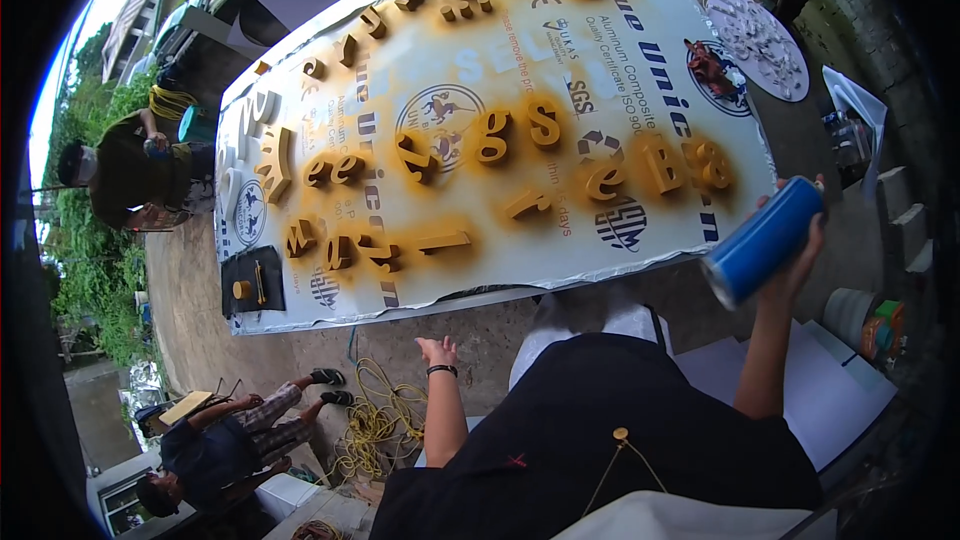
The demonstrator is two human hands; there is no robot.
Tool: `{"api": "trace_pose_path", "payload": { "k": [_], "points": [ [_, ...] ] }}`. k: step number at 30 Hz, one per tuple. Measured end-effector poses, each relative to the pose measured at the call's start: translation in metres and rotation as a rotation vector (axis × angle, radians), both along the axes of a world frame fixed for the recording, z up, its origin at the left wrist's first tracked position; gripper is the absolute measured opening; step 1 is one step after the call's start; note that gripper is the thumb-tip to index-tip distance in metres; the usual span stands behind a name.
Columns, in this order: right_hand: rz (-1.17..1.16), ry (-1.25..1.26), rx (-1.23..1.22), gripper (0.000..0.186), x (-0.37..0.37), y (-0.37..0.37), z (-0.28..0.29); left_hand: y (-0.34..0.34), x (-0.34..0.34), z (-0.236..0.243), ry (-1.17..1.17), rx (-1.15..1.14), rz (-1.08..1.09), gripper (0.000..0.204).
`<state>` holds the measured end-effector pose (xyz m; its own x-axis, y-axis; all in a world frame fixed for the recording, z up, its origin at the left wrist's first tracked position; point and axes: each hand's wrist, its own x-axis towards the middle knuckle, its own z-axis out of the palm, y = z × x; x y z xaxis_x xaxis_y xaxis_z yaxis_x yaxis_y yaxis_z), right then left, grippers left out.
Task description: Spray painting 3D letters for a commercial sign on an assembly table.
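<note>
My right hand (806, 240) holds a blue spray can (765, 237) tilted at the board's right front corner. My left hand (437, 350) is empty, fingers loosely apart, below the board's near edge. On the white printed board (480, 275), raised cut-out letter shapes (545, 125) lie in rows with golden-yellow paint and overspray around them. Unpainted white shapes (258, 112) lie at the left end. A small yellow container (241, 289) and a thin stick sit on a black piece at the near left corner.
A person in olive (150, 165) stands left of the board. Others in dark tops (205, 460) are at lower left. Coiled yellow hoses (375, 410) lie on concrete. A round white tray of small pieces (760, 40) is at far right, pale sheets (840, 400) and buckets (848, 325) at lower right.
</note>
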<state>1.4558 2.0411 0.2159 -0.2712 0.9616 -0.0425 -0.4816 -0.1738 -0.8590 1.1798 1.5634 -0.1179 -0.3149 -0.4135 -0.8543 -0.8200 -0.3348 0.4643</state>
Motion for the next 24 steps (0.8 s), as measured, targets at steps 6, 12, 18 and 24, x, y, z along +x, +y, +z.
{"api": "trace_pose_path", "payload": {
  "k": [6,12,18,24],
  "points": [
    [0.021,0.184,-0.016,0.051,0.016,0.079,0.008,0.038,0.053,-0.011,0.012,-0.089,0.108,0.075],
    [0.703,0.770,-0.416,0.054,0.051,0.202,-0.054,0.125,0.129,-0.005,-0.152,-0.082,0.105,0.075],
    [0.109,0.078,-0.185,0.054,0.049,0.215,-0.056,0.184,0.141,0.026,-0.135,-0.037,-0.046,0.074],
    [0.401,0.515,-0.523,0.050,0.040,0.229,-0.075,0.198,0.134,0.045,-0.006,-0.125,-0.028,0.063]
  ]
}}
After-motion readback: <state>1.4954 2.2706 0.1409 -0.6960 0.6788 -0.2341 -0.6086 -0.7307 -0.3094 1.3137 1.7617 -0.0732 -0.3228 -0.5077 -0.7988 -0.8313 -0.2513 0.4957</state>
